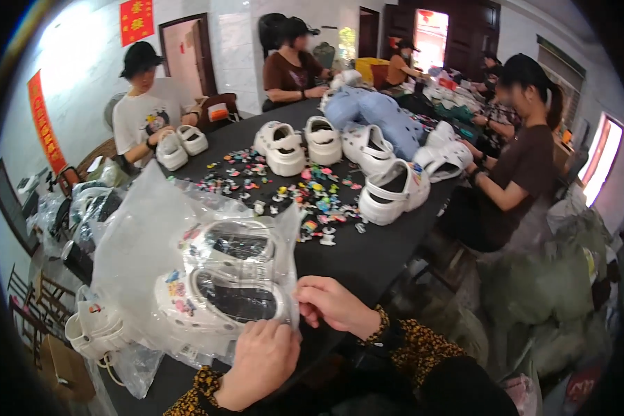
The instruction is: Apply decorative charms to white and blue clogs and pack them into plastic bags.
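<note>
A clear plastic bag (130,249) lies at the near edge of the table. Inside it is a pair of white clogs (218,320) with dark insoles and colourful charms on the toes, heels toward me. My left hand (263,357) has its fingers curled over the bag's edge by the nearer heel. With thumb and fingers together, my right hand (334,305) pinches the bag's right edge. To the left of the bag, another white clog (93,327) shows, partly under plastic.
Small colourful charms (319,201) lie scattered on the black tabletop (340,267). Beyond stand white clogs (385,194) and a pale blue bundle (374,114). Several people (527,152) sit around the table. Filled bags (534,291) crowd the right-hand floor.
</note>
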A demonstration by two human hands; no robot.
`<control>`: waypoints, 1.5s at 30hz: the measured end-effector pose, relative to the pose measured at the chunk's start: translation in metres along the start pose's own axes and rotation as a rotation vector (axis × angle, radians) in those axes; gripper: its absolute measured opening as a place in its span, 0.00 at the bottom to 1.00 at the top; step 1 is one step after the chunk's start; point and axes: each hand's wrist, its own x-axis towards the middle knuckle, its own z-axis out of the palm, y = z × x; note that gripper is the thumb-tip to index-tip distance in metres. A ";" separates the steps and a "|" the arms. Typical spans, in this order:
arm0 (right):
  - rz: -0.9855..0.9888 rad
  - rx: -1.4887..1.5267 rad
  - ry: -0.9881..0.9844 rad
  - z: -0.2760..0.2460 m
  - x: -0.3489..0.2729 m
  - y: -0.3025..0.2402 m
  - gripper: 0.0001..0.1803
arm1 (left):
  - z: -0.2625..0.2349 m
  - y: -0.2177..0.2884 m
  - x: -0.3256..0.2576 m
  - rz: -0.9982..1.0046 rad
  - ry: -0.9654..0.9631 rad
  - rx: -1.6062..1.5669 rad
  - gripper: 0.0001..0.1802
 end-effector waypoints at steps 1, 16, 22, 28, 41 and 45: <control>-0.030 0.014 0.005 0.000 0.000 0.001 0.07 | 0.000 0.000 0.001 -0.013 -0.004 -0.022 0.08; -0.182 -0.081 0.139 -0.026 0.029 -0.018 0.09 | -0.022 0.002 0.006 -0.149 -0.108 -0.358 0.06; -0.234 -0.162 0.256 -0.049 0.051 -0.038 0.11 | -0.030 0.003 0.002 -0.156 -0.100 -0.495 0.07; -0.245 -0.170 0.287 -0.064 0.059 -0.048 0.10 | -0.037 0.006 0.002 -0.169 -0.118 -0.562 0.08; -0.451 -0.917 -0.347 -0.004 -0.009 -0.055 0.08 | -0.042 0.005 0.001 -0.377 0.153 -0.730 0.04; -0.717 -1.158 -0.453 0.020 0.004 -0.046 0.18 | -0.038 0.004 -0.002 -0.230 0.253 -0.680 0.03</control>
